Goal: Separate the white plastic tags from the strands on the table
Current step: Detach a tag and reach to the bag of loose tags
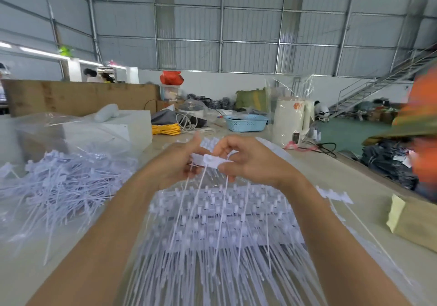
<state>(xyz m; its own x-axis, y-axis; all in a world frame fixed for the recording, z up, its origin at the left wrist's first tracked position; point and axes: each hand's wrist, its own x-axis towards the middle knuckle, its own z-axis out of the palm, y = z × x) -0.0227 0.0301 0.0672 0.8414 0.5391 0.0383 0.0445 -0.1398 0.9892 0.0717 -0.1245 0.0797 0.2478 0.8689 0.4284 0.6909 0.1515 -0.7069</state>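
Observation:
A short strip of white plastic tags (209,160) is held up above the table between both hands, its thin strands (201,187) hanging down toward me. My left hand (176,163) pinches the strip's left end. My right hand (246,160) pinches the right end, fingers curled over the tags. Beneath my arms lies a large layered sheet of joined white tags (220,213) with long strands running toward the near table edge. A loose heap of separated tags (61,182) lies on clear plastic at the left.
A white box (113,128) under clear plastic film stands at the back left. Behind it are yellow cord (165,129), a blue basket (246,123) and a white appliance (289,121). A brown paper package (416,220) lies at the right edge. A person in orange (423,106) stands at the right.

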